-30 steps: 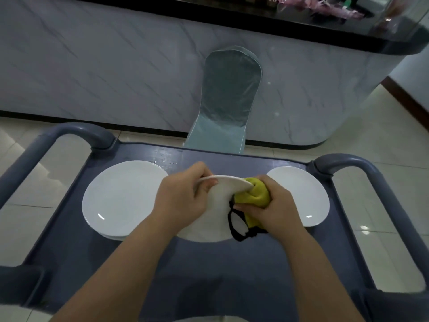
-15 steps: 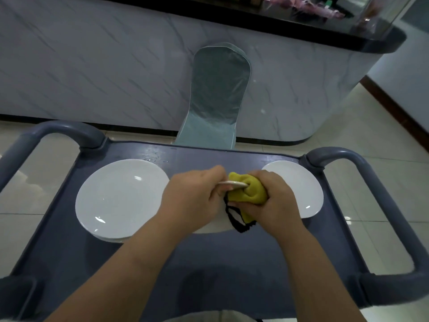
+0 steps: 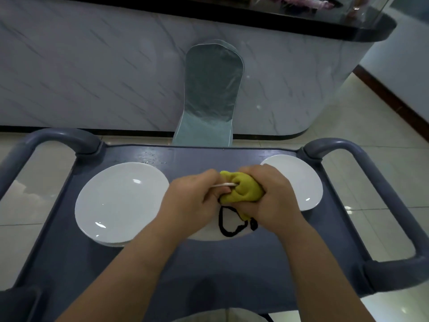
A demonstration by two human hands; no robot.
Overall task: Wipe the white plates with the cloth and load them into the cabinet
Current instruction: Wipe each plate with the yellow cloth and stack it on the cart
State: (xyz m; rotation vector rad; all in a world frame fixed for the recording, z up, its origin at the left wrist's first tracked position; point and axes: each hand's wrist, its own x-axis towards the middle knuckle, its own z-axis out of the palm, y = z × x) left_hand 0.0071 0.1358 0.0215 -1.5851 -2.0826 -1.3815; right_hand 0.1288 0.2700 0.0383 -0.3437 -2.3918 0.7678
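Observation:
My left hand point(image 3: 192, 201) grips a white plate point(image 3: 209, 234) by its far rim, holding it above the middle of the blue-grey cart top point(image 3: 232, 263). My right hand point(image 3: 271, 196) holds a bunched yellow cloth point(image 3: 239, 189) with black trim, folded over that rim. Both hands hide most of the held plate. A stack of white plates point(image 3: 120, 201) lies on the cart to the left. Another white plate point(image 3: 299, 180) lies on the right, partly behind my right hand.
The cart has raised grey handles at the left point(image 3: 53, 140) and right point(image 3: 380, 182). Beyond it stands a chair in a pale green cover point(image 3: 211, 96) against a marble-patterned counter point(image 3: 92, 70) with a black top. Tiled floor surrounds the cart.
The held plate has tipped flatter, so I see only its thin far edge and near rim. The cloth has moved up over the far rim, and my hands have closed together.

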